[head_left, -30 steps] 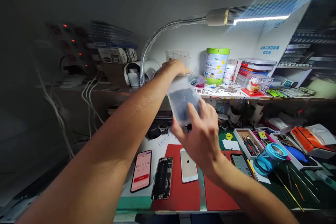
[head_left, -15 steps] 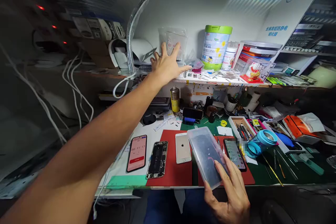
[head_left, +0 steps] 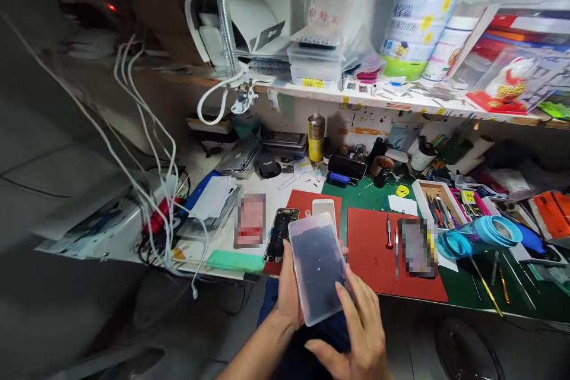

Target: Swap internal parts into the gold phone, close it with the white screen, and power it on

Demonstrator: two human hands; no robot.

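Observation:
A flat, translucent plastic box [head_left: 317,270] with a dark inside is tilted in front of the bench edge. My left hand [head_left: 288,294] grips it from the left, thumb along its side, with fingertips showing past the far edge. On the other side, the fingers of my right hand [head_left: 358,323] rest against the box's lower right edge, thumb spread away from it. Behind the box lie an opened phone with bare inner parts [head_left: 281,231] and a white phone [head_left: 324,208], partly covered by the box. What the box contains cannot be made out.
A red mat [head_left: 369,255] carries a screwdriver [head_left: 389,231] and a blurred-out phone [head_left: 417,248]. A blue bottle [head_left: 478,236] lies beside a tool tray [head_left: 439,205]. White cables [head_left: 145,113] hang at the left. A loaded shelf [head_left: 303,90] overhangs the back.
My left hand has come down from the shelf and taken hold of the box. The box has moved left and nearer. My right thumb has come off it, and the view has tilted downward.

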